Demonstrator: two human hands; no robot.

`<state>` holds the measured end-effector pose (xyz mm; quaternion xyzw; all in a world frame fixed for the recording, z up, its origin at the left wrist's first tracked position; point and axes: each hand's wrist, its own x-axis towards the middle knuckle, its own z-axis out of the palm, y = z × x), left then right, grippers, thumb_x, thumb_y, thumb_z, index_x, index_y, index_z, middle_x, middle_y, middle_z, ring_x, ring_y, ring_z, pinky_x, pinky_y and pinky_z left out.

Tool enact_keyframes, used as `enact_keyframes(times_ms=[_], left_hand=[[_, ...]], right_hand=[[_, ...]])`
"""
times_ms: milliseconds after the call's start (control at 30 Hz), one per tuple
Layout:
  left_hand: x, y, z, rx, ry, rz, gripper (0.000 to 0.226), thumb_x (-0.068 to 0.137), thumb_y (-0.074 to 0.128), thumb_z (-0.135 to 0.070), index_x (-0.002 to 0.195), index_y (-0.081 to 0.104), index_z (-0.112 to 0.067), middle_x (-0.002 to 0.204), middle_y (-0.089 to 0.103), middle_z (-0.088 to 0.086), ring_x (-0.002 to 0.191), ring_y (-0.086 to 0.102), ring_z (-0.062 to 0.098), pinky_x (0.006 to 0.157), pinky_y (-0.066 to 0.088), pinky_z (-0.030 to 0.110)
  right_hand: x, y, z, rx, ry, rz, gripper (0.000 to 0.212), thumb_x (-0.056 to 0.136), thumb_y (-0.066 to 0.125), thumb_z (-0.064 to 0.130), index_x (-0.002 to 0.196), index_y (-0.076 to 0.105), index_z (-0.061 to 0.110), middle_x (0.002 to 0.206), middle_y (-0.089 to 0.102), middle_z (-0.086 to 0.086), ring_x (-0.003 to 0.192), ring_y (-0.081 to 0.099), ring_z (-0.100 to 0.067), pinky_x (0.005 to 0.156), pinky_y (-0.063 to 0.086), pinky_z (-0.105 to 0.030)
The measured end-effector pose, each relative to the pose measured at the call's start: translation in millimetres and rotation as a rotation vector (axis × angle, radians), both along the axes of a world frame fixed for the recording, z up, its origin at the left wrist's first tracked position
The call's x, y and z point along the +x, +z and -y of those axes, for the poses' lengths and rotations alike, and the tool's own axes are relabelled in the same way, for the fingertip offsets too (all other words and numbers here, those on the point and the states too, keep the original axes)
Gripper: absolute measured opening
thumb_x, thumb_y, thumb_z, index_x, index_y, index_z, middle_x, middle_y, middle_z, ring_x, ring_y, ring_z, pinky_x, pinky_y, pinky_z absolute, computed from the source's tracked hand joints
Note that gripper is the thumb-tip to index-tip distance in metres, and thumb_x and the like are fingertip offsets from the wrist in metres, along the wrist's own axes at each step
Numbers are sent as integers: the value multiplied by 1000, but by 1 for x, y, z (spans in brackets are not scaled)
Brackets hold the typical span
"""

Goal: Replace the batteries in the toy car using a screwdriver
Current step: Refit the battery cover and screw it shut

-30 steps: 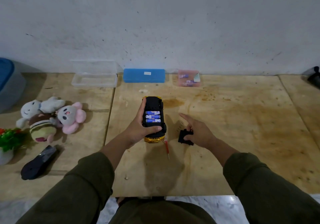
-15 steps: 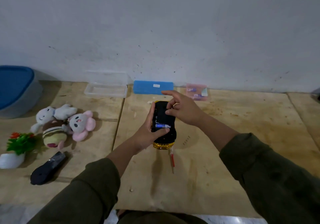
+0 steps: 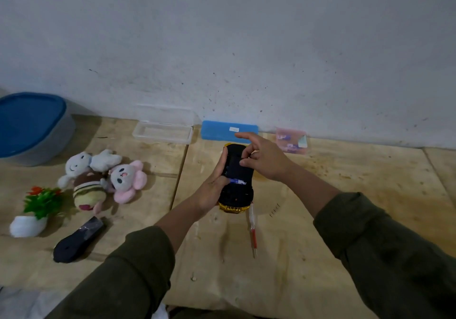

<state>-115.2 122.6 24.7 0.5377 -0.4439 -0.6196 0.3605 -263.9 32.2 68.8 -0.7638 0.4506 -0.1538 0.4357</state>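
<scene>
My left hand point(image 3: 211, 191) grips the yellow toy car point(image 3: 237, 199) upside down above the wooden table point(image 3: 345, 195), its black underside facing up. My right hand point(image 3: 266, 160) pinches the black battery cover point(image 3: 235, 164) against the battery compartment, with the index finger stretched out. One blue battery point(image 3: 237, 182) shows below the cover's edge; the other batteries are hidden. The red-handled screwdriver point(image 3: 253, 232) lies on the table just below the car, with neither hand touching it.
Against the wall stand a clear plastic box point(image 3: 162, 133), a blue case point(image 3: 229, 129) and a small pink box point(image 3: 292, 141). To the left lie plush toys point(image 3: 103, 175), a potted plant point(image 3: 37, 210), a black object point(image 3: 79, 239) and a blue-lidded container point(image 3: 32, 126).
My right hand lifted the black cover off the table and brought it onto the car's underside. The three exposed batteries are now mostly covered. The camera has tilted up.
</scene>
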Motion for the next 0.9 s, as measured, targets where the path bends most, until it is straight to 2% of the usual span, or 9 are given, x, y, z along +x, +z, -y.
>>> enact_keyframes(times_ms=[100,167,267,400,533,667,767,833,900], left_hand=[[3,0,0,40,45,-81,84,79,52,-24,139,7,-62,139,44,-9,120,53,20,98,46,34],[5,0,-1,4,17,-51,94,76,60,-17,139,4,-59,138,43,-12,120,52,16,93,48,27],[8,-1,-2,-40,-12,-41,98,76,65,-13,137,4,-58,140,40,-14,123,51,12,89,50,22],[10,-2,-3,-56,5,-62,97,75,69,-13,134,9,-62,142,37,-18,128,47,14,102,46,34],[13,-2,-3,-67,12,-53,98,74,70,-13,135,12,-62,142,35,-21,129,46,14,104,44,38],[12,-1,-2,-53,51,-72,85,79,66,-19,130,17,-65,140,38,-17,128,46,16,106,43,40],[9,1,0,-37,95,-106,64,96,53,-27,133,16,-63,140,37,-18,129,44,11,108,39,38],[7,2,1,-46,89,-86,56,101,40,-30,139,9,-57,141,34,-19,129,43,9,107,40,33],[5,2,1,-57,77,-64,57,101,37,-32,140,3,-56,140,33,-21,127,44,7,99,44,25]], right_hand=[[5,1,2,20,13,4,66,84,66,6,139,38,29,95,64,-7,93,64,-21,90,54,-36],[9,2,3,35,36,3,65,84,66,7,138,38,30,96,63,-6,94,64,-21,89,54,-35],[12,3,2,50,62,11,65,84,67,6,137,40,31,92,63,-3,91,64,-20,88,54,-32],[15,3,1,50,70,24,63,83,67,4,135,42,29,87,62,0,89,65,-22,89,53,-32],[16,4,0,45,75,25,63,83,67,4,135,42,29,86,62,0,89,65,-20,90,53,-33],[17,4,0,1,78,7,66,82,69,7,136,39,32,85,62,5,87,63,-14,88,51,-27],[18,4,0,-64,93,-28,69,82,70,9,139,38,31,81,61,11,86,60,-8,86,45,-22],[17,3,0,-116,111,-59,72,80,71,11,140,37,30,82,63,11,89,60,-10,90,43,-23],[15,1,1,-176,123,-82,77,78,74,14,142,35,33,84,65,12,96,59,-15,97,40,-29]])
